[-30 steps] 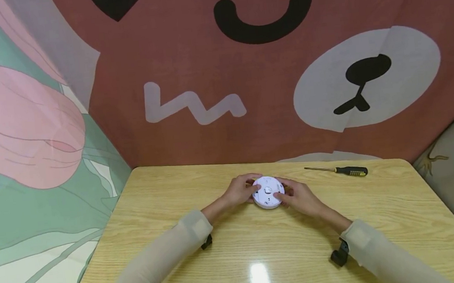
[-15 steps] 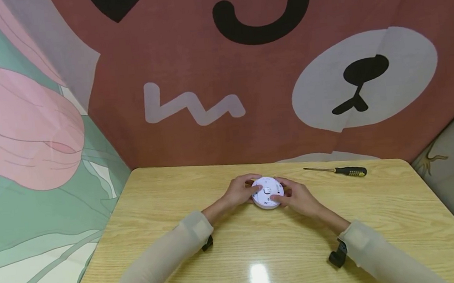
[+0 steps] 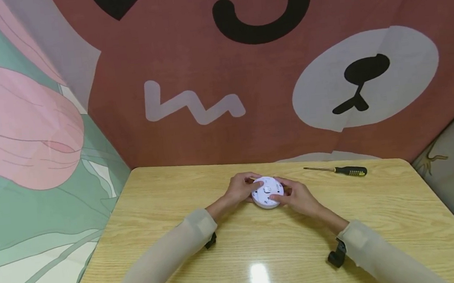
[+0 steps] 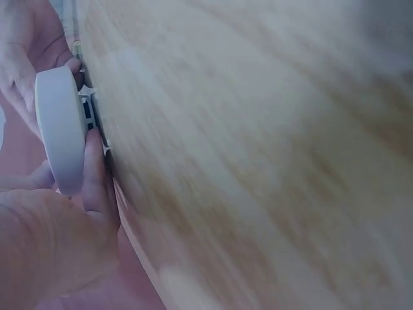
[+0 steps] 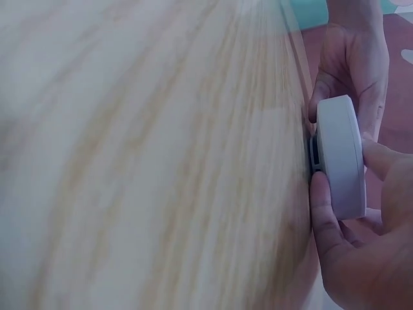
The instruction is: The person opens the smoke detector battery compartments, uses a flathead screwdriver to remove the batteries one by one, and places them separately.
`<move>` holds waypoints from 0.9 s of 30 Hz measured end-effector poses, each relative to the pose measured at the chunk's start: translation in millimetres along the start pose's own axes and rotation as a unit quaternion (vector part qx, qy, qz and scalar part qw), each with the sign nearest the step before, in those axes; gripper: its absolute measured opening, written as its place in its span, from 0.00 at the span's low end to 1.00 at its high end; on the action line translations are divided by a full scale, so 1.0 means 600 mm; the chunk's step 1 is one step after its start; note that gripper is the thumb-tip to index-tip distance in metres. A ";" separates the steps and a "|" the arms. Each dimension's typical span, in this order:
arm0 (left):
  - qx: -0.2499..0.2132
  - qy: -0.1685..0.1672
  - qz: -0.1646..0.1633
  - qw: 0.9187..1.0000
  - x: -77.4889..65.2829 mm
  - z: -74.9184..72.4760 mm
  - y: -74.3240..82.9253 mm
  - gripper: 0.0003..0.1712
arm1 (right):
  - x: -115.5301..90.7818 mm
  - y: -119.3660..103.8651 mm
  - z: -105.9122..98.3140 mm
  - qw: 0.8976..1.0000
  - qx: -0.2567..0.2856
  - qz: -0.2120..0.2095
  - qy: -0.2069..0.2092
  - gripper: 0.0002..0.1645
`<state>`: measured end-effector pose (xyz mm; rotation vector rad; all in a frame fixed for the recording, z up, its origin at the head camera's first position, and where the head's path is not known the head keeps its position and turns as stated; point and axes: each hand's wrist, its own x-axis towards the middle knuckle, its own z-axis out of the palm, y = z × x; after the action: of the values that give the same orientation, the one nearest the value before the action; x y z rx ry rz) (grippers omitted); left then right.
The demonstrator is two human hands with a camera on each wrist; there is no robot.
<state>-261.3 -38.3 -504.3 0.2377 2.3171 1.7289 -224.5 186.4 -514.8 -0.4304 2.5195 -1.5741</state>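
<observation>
Clamped on the white disc (image 3: pixel 267 195) from both sides, with left hand (image 3: pixel 240 189) and right hand (image 3: pixel 300 197): thumbs on the face, fingers curled about the rim
Held near the far edge of the table (image 3: pixel 166 197), roughly midway between the far corners, face turned up; cannot tell whether touching the wood or just above
For good control, probably best to set the thumbs on either side of the raised middle piece (image 3: pixel 267 190), clear of the dark slot showing in both wrist views
Share the squeeze evenly, to avoid tipping or slipping along a rim apparently smooth
Press on the flat parts rather than the raised ones, likely weaker
Mind the screwdriver (image 3: pixel 349 171), lying along the far edge toward the far right corner, tip near the right hand
Before loosening one hand, better to check for a firm hold in the other
</observation>
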 end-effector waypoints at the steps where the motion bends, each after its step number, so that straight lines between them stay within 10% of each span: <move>1: 0.001 0.004 0.001 1.000 0.000 0.001 0.000 0.13 | 0.001 0.001 0.001 1.000 0.002 0.002 0.002 0.43; 27: -0.032 0.020 -0.020 0.999 -0.004 0.002 0.006 0.14 | -0.002 0.003 0.001 0.997 0.072 0.014 0.017 0.34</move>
<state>-258.6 -36.5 -500.9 0.1441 2.2732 1.8019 -223.2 187.0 -516.9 -0.3497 2.4047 -1.7517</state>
